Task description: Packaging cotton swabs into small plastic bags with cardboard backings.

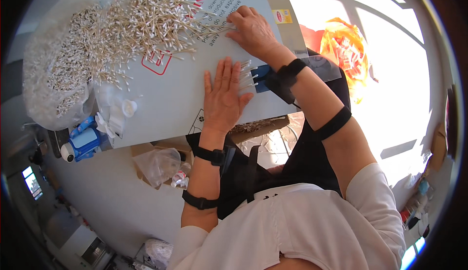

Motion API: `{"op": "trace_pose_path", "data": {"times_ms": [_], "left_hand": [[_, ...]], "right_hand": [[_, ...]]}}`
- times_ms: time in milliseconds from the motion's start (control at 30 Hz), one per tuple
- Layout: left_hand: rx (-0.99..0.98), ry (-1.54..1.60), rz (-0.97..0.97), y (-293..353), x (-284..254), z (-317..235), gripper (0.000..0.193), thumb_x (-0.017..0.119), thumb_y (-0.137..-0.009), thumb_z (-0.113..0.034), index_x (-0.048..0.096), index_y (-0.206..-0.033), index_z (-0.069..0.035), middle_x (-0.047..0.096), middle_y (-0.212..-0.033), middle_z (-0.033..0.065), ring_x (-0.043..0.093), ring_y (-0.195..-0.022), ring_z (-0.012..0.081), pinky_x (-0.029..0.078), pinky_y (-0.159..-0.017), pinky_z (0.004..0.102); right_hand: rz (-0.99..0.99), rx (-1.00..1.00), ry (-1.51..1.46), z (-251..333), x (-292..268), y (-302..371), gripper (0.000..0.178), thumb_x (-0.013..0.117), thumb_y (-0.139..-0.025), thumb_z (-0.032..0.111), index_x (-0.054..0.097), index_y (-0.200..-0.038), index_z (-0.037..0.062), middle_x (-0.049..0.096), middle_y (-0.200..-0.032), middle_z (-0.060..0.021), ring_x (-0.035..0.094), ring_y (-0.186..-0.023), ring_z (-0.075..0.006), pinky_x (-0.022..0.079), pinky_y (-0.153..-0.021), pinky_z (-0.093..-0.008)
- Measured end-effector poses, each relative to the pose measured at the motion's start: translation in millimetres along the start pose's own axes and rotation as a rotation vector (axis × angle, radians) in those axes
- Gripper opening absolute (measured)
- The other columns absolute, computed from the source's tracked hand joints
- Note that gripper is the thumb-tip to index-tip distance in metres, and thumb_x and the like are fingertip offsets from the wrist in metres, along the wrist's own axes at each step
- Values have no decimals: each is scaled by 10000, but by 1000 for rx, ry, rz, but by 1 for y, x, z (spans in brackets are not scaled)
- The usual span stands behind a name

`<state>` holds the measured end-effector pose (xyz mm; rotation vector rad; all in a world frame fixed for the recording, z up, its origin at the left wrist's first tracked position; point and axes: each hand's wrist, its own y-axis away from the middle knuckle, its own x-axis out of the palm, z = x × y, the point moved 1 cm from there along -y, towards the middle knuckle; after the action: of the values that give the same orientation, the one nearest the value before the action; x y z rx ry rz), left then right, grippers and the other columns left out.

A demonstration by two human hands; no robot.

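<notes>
My left hand [222, 92] lies flat on the grey printed board [165, 94], fingers stretched out. Beside its index finger and thumb is a small row of cotton swabs [247, 77], their sticks partly hidden by the hand. These swabs reach over a dark blue piece [262, 78], partly covered by my right wrist. Further up, my right hand [256, 32] reaches toward the edge of a large heap of cotton swabs [151, 19]. Its thumb and index finger are apart, with a few swab ends between them. The other right fingers are curled.
A clear plastic bag [41, 70] holds many swabs at the left. Near it are a small white cap [129, 107] and a blue-and-white object [84, 143]. Yellow labels [282, 16] lie at the far edge. An orange bag [346, 46] sits right; below is an open carton [146, 172].
</notes>
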<state>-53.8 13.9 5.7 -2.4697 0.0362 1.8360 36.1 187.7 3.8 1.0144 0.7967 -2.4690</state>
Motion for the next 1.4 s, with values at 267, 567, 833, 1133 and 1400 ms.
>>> {"op": "trace_pose_path", "data": {"times_ms": [267, 567, 833, 1133, 1400], "left_hand": [[-24, 39, -51, 3, -1, 0, 805, 585, -874, -458, 273, -1487, -39, 239, -1559, 161, 216, -1444, 322, 118, -1158, 540], [-52, -16, -37, 1, 6, -1, 797, 537, -891, -504, 278, -1483, -38, 270, -1547, 157, 219, -1448, 300, 107, -1160, 530], [-34, -14, -85, 0, 8, 0, 800, 582, -866, -497, 319, -1458, -28, 301, -1530, 166, 255, -1432, 297, 152, -1150, 531], [-158, 161, -371, -3, -6, 26, 571, 605, -886, -231, 415, -1392, -45, 418, -1413, 167, 363, -1325, 347, 270, -1091, 474], [-233, -24, -473, -38, -39, 112, 291, 732, -702, -32, 652, -966, -125, 549, -1037, 55, 496, -1041, 287, 404, -863, 433]], "right_hand": [[157, -67, 46, 2, -14, 39, 87, 654, -784, 94, 599, -847, 73, 559, -942, -68, 542, -967, -285, 457, -829, -398], [73, 29, -152, 25, 10, 3, 100, 667, -786, 141, 638, -843, 63, 588, -920, -94, 583, -953, -297, 479, -794, -401], [43, -48, -19, 10, 34, -8, 65, 647, -779, 119, 610, -797, 69, 572, -849, -102, 592, -868, -316, 484, -770, -399], [156, -58, -147, 8, -24, 52, 65, 645, -758, 71, 582, -746, 58, 548, -849, -91, 570, -864, -308, 477, -746, -401], [58, -90, -210, 6, -20, 63, 101, 678, -720, 53, 586, -762, 63, 556, -880, -68, 542, -870, -296, 460, -776, -398]]}}
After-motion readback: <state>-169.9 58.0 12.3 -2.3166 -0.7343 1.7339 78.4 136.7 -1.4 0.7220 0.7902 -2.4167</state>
